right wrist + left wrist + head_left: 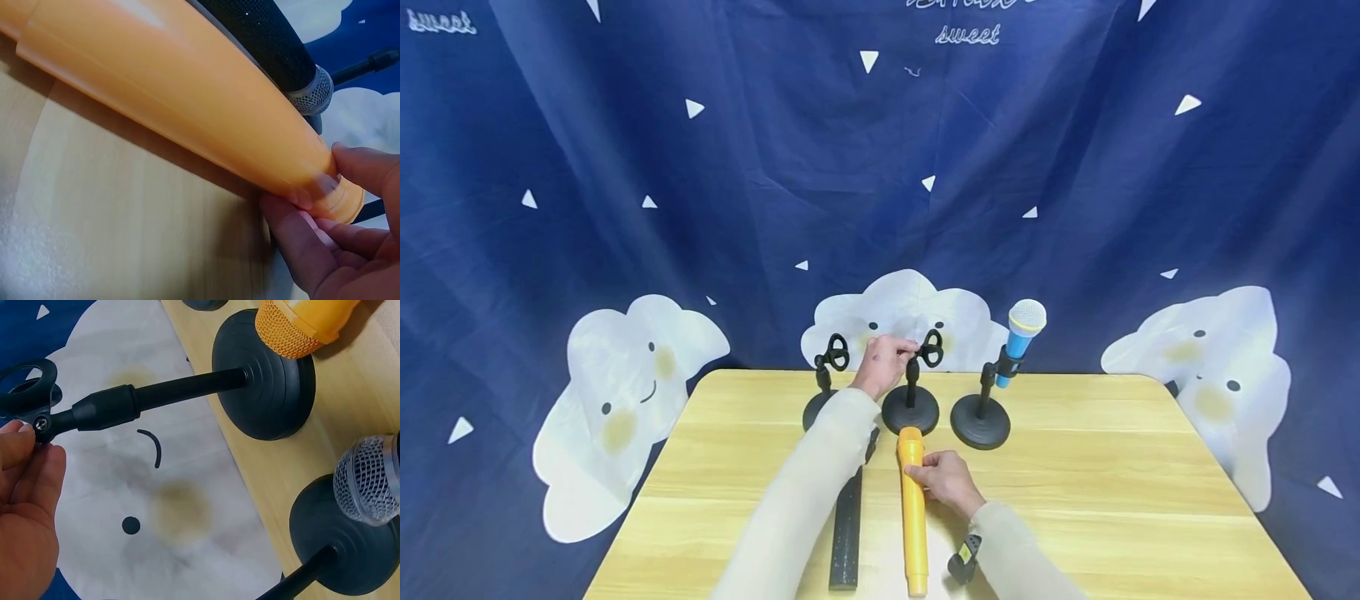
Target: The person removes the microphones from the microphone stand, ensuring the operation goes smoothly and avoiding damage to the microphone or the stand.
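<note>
My left hand (883, 364) pinches the joint just below the clip (932, 350) of the middle black microphone stand (910, 412). In the left wrist view, thumb and fingers of that hand (30, 519) close on the joint beside a screw (42, 424); the ring clip holds nothing. My right hand (951, 481) grips an orange microphone (914, 517) near its head, thumb on one side and fingers on the other. The microphone lies along the table, head towards the middle stand's base. In the right wrist view its orange body (169, 94) runs diagonally past the right hand (350, 244).
A blue microphone (1018, 344) sits tilted in the right stand (981, 422). The left stand (823, 383) has a bare clip, its base partly behind my left sleeve. A black microphone (846, 533) lies left of the orange one. A dark blue cloud-print curtain (760, 208) hangs behind the wooden table (1112, 500).
</note>
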`<action>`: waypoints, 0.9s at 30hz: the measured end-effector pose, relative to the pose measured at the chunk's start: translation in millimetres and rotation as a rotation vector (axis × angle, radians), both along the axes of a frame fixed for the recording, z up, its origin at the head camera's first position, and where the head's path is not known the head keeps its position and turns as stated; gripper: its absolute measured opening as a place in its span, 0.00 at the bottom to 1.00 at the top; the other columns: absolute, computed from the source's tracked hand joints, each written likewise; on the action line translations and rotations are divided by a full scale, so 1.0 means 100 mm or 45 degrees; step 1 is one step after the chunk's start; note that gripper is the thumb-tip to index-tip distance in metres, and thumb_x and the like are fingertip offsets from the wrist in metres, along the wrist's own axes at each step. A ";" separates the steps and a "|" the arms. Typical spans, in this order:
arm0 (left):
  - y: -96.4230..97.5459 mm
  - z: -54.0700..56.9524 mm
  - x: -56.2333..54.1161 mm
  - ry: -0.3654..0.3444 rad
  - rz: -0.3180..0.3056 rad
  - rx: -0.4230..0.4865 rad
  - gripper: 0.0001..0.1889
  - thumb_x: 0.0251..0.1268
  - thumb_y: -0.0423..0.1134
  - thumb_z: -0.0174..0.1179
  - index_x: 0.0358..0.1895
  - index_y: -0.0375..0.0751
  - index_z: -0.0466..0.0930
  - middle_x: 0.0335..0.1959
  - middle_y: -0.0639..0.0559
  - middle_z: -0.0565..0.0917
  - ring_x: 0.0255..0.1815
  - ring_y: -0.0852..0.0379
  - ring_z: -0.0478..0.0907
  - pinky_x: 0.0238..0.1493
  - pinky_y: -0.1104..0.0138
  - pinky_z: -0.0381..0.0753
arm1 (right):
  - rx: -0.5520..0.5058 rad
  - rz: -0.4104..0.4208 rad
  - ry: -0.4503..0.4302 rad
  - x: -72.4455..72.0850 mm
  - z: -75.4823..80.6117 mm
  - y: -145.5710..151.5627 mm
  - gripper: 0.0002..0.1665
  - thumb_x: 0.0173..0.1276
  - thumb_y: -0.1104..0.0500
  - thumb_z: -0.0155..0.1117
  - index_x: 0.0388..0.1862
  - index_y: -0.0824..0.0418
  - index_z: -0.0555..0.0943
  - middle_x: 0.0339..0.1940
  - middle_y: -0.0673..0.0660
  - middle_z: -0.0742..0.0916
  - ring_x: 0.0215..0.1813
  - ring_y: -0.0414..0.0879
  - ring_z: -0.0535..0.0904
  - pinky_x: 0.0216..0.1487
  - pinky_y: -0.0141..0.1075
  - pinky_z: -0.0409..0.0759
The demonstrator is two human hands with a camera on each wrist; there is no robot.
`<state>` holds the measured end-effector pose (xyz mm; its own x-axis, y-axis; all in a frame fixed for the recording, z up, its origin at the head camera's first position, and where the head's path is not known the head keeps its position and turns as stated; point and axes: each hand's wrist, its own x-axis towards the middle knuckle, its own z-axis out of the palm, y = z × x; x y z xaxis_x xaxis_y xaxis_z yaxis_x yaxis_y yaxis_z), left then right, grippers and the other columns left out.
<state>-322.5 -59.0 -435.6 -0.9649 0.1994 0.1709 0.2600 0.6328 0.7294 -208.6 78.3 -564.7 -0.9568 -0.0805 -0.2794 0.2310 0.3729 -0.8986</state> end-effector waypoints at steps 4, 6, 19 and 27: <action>-0.05 0.05 0.01 0.045 -0.024 0.009 0.12 0.71 0.30 0.60 0.52 0.40 0.87 0.54 0.48 0.86 0.56 0.51 0.83 0.56 0.65 0.81 | 0.003 0.000 -0.009 0.00 0.02 0.01 0.13 0.64 0.61 0.72 0.37 0.73 0.83 0.28 0.56 0.84 0.29 0.44 0.83 0.31 0.38 0.87; -0.07 0.08 0.01 0.066 -0.030 0.013 0.11 0.70 0.31 0.61 0.52 0.41 0.87 0.53 0.49 0.86 0.55 0.52 0.83 0.55 0.64 0.81 | 0.002 -0.003 -0.008 0.00 0.02 0.02 0.14 0.64 0.61 0.72 0.38 0.74 0.83 0.29 0.56 0.84 0.29 0.44 0.84 0.32 0.38 0.87; -0.18 0.08 0.11 -0.011 -0.062 0.009 0.12 0.70 0.34 0.63 0.54 0.42 0.87 0.56 0.51 0.85 0.58 0.52 0.81 0.57 0.62 0.81 | 0.026 -0.009 -0.002 0.01 0.03 0.06 0.15 0.64 0.60 0.73 0.37 0.73 0.83 0.28 0.56 0.85 0.30 0.44 0.84 0.32 0.39 0.87; -0.22 0.04 0.15 0.002 -0.093 0.007 0.11 0.70 0.34 0.62 0.52 0.42 0.88 0.55 0.49 0.86 0.55 0.52 0.83 0.56 0.62 0.81 | -0.013 -0.011 -0.004 0.00 0.03 0.08 0.15 0.64 0.61 0.73 0.37 0.73 0.82 0.28 0.56 0.85 0.31 0.46 0.85 0.33 0.39 0.87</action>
<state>-307.7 -81.2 -431.7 -0.9475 0.2683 0.1740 0.3066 0.6078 0.7325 -208.9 86.1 -561.5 -0.9567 -0.0751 -0.2813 0.2368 0.3614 -0.9018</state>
